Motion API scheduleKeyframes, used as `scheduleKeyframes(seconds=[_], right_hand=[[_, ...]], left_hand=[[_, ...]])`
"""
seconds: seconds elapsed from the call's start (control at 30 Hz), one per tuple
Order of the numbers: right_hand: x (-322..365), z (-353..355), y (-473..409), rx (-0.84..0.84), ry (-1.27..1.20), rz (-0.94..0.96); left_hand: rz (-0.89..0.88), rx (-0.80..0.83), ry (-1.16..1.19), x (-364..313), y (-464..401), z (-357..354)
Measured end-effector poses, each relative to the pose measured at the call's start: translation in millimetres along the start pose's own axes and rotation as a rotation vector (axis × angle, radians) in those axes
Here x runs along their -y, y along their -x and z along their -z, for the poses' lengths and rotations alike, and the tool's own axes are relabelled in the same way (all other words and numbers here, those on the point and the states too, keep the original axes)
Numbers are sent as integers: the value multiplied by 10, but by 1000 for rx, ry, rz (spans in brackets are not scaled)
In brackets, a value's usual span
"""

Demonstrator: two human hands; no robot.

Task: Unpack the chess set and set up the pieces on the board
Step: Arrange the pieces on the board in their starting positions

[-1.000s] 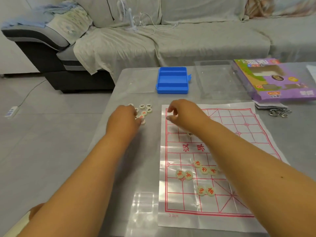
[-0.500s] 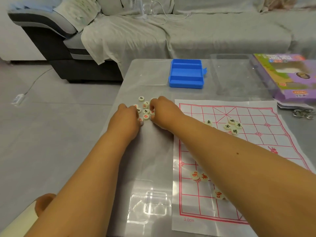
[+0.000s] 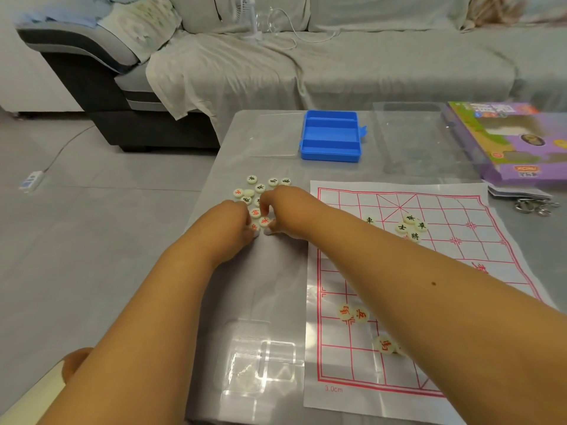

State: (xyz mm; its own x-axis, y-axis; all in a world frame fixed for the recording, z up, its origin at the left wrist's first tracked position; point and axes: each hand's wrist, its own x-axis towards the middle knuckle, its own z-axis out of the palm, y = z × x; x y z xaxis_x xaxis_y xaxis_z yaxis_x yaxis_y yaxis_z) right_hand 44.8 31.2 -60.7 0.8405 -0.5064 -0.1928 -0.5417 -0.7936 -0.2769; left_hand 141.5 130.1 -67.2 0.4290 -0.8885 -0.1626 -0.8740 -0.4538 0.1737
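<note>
A grey bench [image 3: 276, 271] carries a paper board [image 3: 399, 271] printed with red lines at the right, a loose cluster of round pieces [image 3: 260, 194] just left of it, a blue tray [image 3: 330, 135] at the far edge, a purple box [image 3: 506, 139], keys [image 3: 534, 207] and clear plastic packaging [image 3: 260, 360].

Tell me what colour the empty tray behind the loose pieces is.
Blue: the tray shows plainly in the head view, with ridged compartments inside.
</note>
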Motion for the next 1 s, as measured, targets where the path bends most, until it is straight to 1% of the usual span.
scheduleKeyframes(seconds=[0.1, 0.33, 0.43, 0.6, 0.7, 0.83, 1.0], right_hand=[[10, -18, 2, 4, 33, 15], [-3, -113, 23, -53, 64, 32], [10, -121, 40, -55, 92, 49], [2, -118, 78, -54, 147, 59], [-12, -96, 94, -39, 142, 39], [-115, 130, 321, -53, 13, -21], [-536, 345, 1111, -106, -138, -130]], left_hand=[[0, -8, 5, 45, 2, -5], [-22, -65, 88, 35, -3, -74], [-24, -69, 43, 13, -16, -89], [-11, -29, -34, -9, 9, -91], [-9, -45, -145, -6, 26, -107], [-14, -30, -170, -21, 53, -115], [1, 4, -150, -47, 114, -116]])
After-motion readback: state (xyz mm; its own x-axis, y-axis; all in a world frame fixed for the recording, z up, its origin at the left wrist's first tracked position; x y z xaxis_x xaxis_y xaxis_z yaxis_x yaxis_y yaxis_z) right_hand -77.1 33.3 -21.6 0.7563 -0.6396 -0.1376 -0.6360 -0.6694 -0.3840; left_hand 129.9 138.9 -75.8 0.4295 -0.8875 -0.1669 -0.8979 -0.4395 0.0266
